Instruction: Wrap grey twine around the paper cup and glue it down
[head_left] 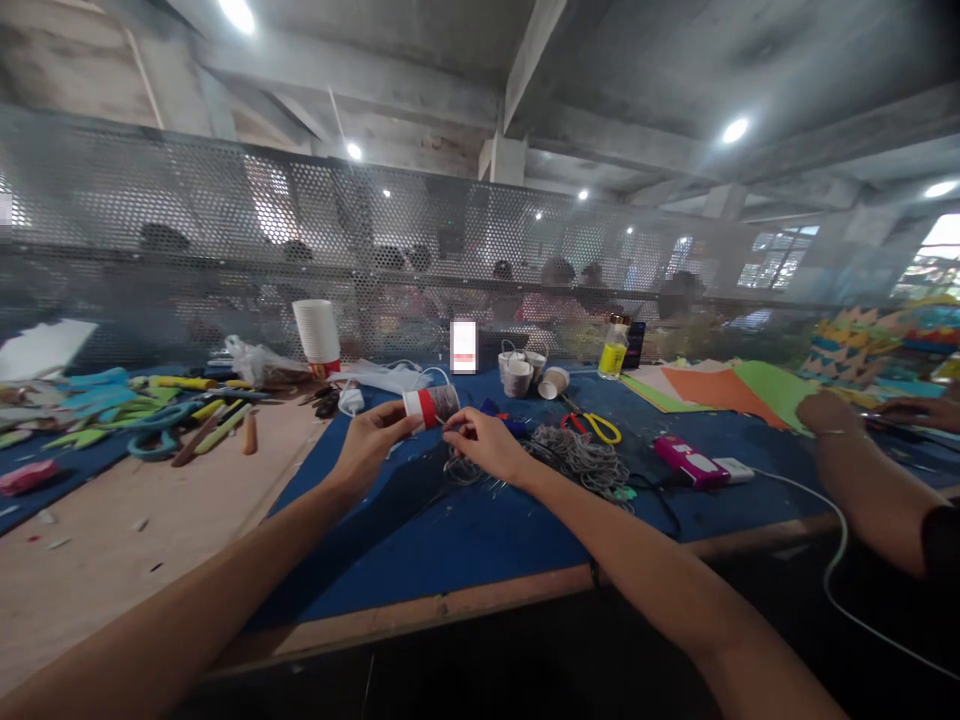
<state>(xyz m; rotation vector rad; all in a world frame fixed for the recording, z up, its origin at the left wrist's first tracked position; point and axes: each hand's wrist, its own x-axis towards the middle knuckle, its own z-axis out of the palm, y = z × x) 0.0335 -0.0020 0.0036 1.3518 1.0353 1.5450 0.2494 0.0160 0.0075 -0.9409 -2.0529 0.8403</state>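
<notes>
A paper cup (427, 405), white and red with grey yarn wound around one end, lies on its side in my left hand (371, 440), whose fingers are closed on its white end. My right hand (486, 442) is pinched shut at the yarn-covered end, on a strand of the grey yarn; the strand itself is thin and hard to follow. A loose tangle of grey yarn (585, 458) lies on the blue mat (405, 560) just right of my right hand. Behind it rest scissors (604, 428) with yellow handles.
Several yarn-covered cups (517, 377) stand farther back. At left are a paper cup stack (316, 335) and blue-handled scissors (154, 435). To the right lie a magenta device (686, 462) with a white cable, a yellow bottle (613, 352), coloured paper (720, 388) and another person's arm (862, 480).
</notes>
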